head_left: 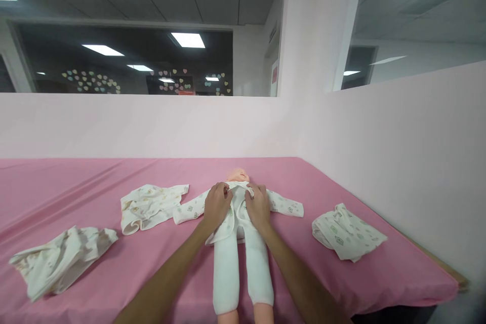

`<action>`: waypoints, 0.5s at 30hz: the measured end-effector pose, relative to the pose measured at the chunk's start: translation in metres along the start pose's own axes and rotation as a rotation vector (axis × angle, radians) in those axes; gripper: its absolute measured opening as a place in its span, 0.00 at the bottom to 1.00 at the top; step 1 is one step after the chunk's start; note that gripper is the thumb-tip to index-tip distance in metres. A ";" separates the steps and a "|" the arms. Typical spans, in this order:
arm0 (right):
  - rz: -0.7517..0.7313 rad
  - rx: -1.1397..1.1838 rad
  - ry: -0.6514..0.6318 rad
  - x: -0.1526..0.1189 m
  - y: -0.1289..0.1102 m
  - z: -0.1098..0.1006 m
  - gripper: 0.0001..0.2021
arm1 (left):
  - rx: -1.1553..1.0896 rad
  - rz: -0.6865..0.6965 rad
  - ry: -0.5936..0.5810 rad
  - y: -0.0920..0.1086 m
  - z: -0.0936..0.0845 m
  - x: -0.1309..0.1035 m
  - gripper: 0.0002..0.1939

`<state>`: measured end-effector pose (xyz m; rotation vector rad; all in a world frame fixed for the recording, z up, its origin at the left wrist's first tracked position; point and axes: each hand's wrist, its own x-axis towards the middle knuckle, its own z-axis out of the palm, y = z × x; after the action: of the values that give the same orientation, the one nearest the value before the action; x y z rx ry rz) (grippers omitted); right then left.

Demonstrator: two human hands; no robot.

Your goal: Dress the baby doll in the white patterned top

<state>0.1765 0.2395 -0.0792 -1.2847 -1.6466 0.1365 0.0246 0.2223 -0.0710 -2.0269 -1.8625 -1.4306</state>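
**Inspector:** Head view. State position and orientation of the doll (239, 243).

**Assistant:** It lies on its back near the middle of the pink surface (76, 182). Its long axis runs straight away from the camera: head at the far end, toward the pale wall, legs toward the near edge. The legs are in white trousers, and bare feet show at the bottom of the frame. The sleeves of its printed top (281, 205) spread out to either side, across that axis.

**Inspector:** Hands?

**Assistant:** The left hand (216, 205) rests on the doll's chest, fingers curled and pinching the left front edge of the top near the neck. The right hand (258, 207) lies just beside it, fingers likewise closed on the opposite edge of the fabric. The two hands are close together, nearly touching, over the chest.

**Inspector:** Other items on the surface?

**Assistant:** A printed garment (150, 205) lies crumpled just left of the doll, close to its sleeve. A second bundle of cloth (61, 260) sits well apart at the far left near edge. A folded printed piece (347, 233) lies to the right, near the wall.
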 end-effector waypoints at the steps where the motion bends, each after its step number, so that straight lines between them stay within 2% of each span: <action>1: -0.019 -0.016 0.018 0.000 0.000 0.000 0.17 | 0.006 0.001 0.001 -0.001 0.000 0.000 0.05; 9: -0.001 0.013 -0.017 0.004 0.007 0.006 0.11 | -0.063 0.072 -0.049 -0.008 0.005 0.004 0.06; 15: -0.009 0.274 0.029 0.009 0.002 0.000 0.13 | 0.045 0.248 -0.047 -0.006 0.009 0.014 0.07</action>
<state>0.1785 0.2469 -0.0749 -1.0657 -1.5480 0.3255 0.0231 0.2398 -0.0701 -2.1953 -1.5738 -1.2768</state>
